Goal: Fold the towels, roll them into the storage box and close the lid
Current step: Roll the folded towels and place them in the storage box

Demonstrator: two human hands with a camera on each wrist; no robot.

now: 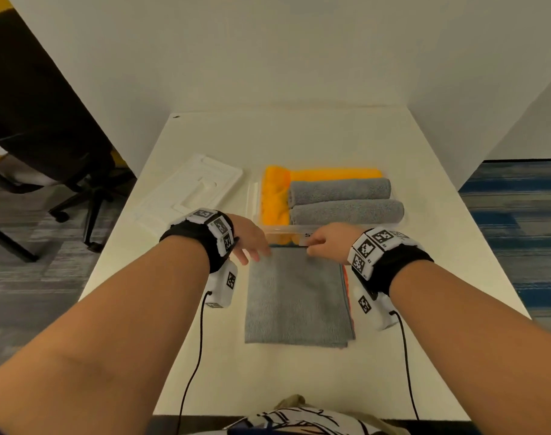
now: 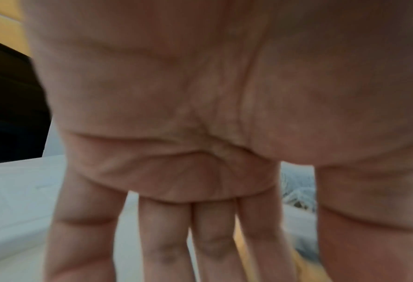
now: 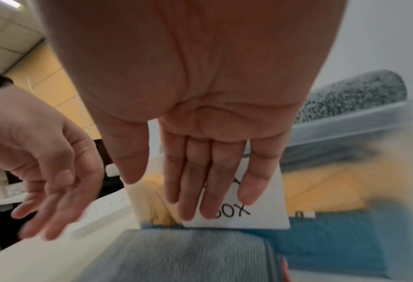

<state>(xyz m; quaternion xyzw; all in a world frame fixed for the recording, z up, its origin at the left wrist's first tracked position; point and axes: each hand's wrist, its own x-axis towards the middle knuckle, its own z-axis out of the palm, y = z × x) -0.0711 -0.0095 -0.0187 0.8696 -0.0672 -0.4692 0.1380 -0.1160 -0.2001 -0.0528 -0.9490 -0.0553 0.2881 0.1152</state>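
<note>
Towel lies between storage box and person.

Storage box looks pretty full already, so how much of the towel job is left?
Done: rolled grey towels and orange ones lie in the box. In hand: both hands, left and right, open at the folded grey towel's far edge. Left: roll it, box it, fit the lid.

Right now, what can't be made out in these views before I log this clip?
- Head view: fingertip contact of left hand and right hand with the folded grey towel, hidden by the hands.
- Right wrist view: box label, partly covered by fingers.
- Left wrist view: palm fills a blurred frame.
</note>
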